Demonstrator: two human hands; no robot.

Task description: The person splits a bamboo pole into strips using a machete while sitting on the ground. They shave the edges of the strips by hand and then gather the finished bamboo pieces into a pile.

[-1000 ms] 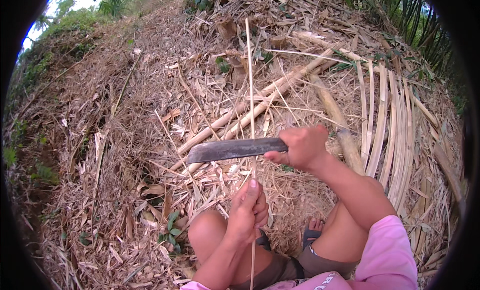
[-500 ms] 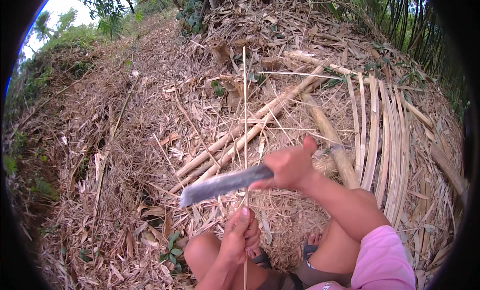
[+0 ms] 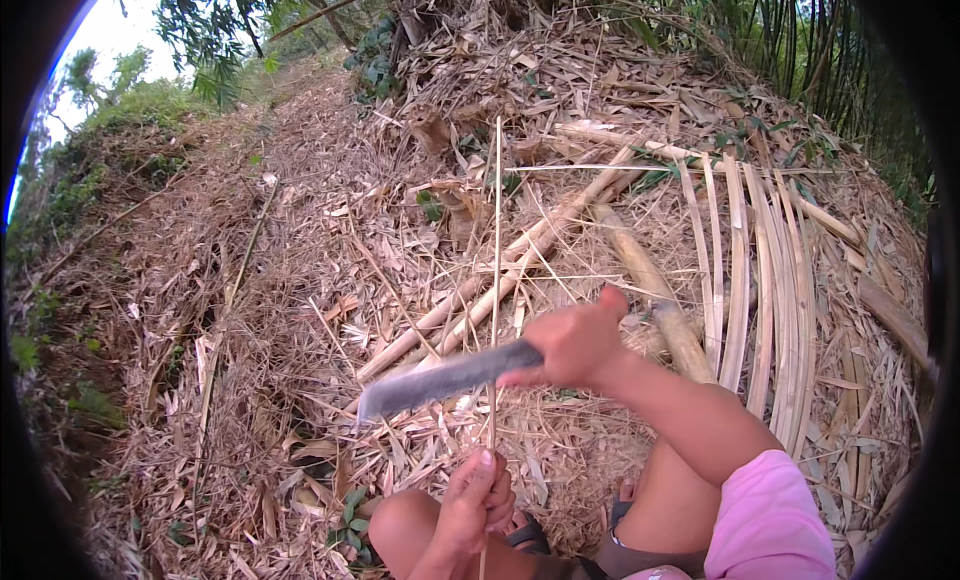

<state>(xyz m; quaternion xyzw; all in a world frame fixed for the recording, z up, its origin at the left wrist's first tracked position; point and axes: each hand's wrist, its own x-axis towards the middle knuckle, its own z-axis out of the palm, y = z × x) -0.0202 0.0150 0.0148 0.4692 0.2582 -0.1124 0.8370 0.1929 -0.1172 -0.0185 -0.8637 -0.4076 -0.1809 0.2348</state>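
A long thin bamboo strip (image 3: 497,230) stands nearly upright in front of me, its pale length running down between my knees. My left hand (image 3: 477,497) is closed around its lower part, thumb pointing up. Above that, my right hand (image 3: 575,342) grips a machete (image 3: 450,380), whose handle is hidden in the fist. The broad dark grey blade points left, slightly blurred, and crosses the strip above my left hand. The index finger of my right hand lies by the strip, close to the blade's base.
Several split bamboo slats (image 3: 765,300) lie side by side at right. Beyond my hands, bamboo poles (image 3: 510,270) cross on the ground, with a thicker pole (image 3: 650,280) beside them. Cut stumps (image 3: 460,215) stand farther off. Dry leaves and shavings cover the slope.
The strip's top and my left hand appear a little lower in view. The machete remains across the strip, its blade tip slightly lower. The background has shifted slightly too.
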